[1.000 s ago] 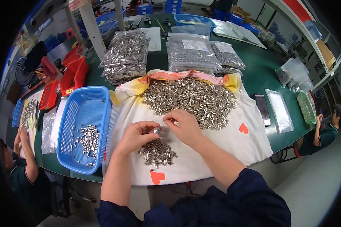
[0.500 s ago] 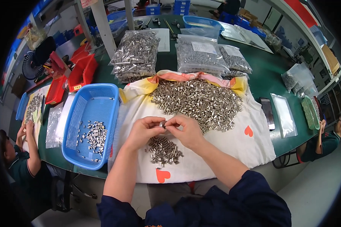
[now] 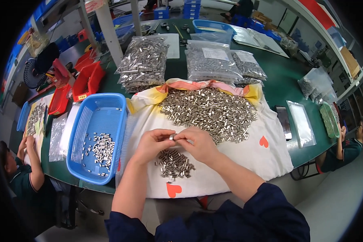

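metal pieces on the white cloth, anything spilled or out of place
Nothing stands out. The metal pieces lie in one big heap on the white cloth, a small pile sits below the hands, and more lie inside the blue basket. None shows on the green table.

left hand (image 3: 151, 144) + right hand (image 3: 199, 144): pinch one small metal sleeve (image 3: 172, 137) | below: small sleeve pile (image 3: 174, 164) on white cloth (image 3: 246, 161) | left: blue basket (image 3: 99, 117)

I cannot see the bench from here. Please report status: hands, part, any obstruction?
Left hand and right hand together, pinching one small metal sleeve. Small pile just below. Nothing between hands and blue basket.
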A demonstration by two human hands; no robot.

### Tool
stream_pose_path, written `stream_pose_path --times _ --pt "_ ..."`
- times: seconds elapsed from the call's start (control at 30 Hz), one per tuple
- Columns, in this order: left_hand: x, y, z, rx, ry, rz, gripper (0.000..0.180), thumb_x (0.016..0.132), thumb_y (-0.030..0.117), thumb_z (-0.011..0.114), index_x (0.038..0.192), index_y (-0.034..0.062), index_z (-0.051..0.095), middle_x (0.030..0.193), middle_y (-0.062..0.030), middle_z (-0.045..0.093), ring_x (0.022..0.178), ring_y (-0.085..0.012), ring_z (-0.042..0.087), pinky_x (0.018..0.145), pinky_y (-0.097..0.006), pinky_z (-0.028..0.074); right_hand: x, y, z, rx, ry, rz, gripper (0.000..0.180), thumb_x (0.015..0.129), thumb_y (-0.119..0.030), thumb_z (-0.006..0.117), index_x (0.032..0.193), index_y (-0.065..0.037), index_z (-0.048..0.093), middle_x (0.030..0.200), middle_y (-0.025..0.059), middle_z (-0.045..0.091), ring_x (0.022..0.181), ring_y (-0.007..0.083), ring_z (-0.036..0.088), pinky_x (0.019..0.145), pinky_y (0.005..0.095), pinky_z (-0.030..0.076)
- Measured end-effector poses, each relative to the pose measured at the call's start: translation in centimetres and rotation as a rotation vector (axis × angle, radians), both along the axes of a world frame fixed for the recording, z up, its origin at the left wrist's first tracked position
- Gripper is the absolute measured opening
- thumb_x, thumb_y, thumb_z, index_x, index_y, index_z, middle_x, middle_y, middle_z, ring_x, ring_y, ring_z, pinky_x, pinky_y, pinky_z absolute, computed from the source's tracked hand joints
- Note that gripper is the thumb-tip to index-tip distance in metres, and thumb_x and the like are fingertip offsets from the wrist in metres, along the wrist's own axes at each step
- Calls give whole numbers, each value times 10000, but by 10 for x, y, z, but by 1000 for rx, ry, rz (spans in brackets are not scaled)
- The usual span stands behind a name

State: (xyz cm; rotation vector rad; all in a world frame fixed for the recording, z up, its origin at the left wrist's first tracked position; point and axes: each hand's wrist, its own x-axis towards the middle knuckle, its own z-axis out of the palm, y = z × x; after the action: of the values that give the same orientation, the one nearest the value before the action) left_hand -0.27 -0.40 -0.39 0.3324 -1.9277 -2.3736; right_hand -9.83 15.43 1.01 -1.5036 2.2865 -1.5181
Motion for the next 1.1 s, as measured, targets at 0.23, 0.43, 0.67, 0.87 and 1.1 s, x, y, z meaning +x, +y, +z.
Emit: stream_pose_path --times 0.23,0.43,0.67,0.87,1.1 --pt "6 -2 2 -61 -54 -98 315 726 -38 661 1031 -36 585 902 -49 627 808 -83 584 715 -214 488 -7 7 9 170 -187 115 128 713 -152 640 787 -54 601 712 75 600 674 216 576 626 315 457" --pt "7 0 8 -79 -108 -264 314 708 -14 688 1014 10 617 817 13 597 739 -41 551 678 -181 466 -38 13 19 8 -354 -287 115 756 -115 601 843 -45 626 781 88 621 674 205 583 645 315 468" --pt "2 -1 6 -54 -83 -129 297 731 -2 672 1020 -11 603 815 -5 600 741 -50 561 684 -189 471 -38 5 -10 338 352 -225 64 710 -127 621 765 -101 641 790 47 575 837 213 530 766 362 397" --pt "1 1 8 -82 -74 -139 288 743 15 668 1022 -9 600 820 -9 600 743 -53 564 690 -192 473 -29 3 -10 495 466 -284 79 703 -139 636 772 -103 649 814 30 558 853 213 512 759 353 382" --pt "1 -1 7 -71 -77 -149 315 739 -46 623 1050 -16 578 875 -21 605 777 -60 568 710 -197 478 -34 4 -12 375 447 -266 77 694 -124 645 768 -102 645 800 36 564 841 229 517 758 361 386"
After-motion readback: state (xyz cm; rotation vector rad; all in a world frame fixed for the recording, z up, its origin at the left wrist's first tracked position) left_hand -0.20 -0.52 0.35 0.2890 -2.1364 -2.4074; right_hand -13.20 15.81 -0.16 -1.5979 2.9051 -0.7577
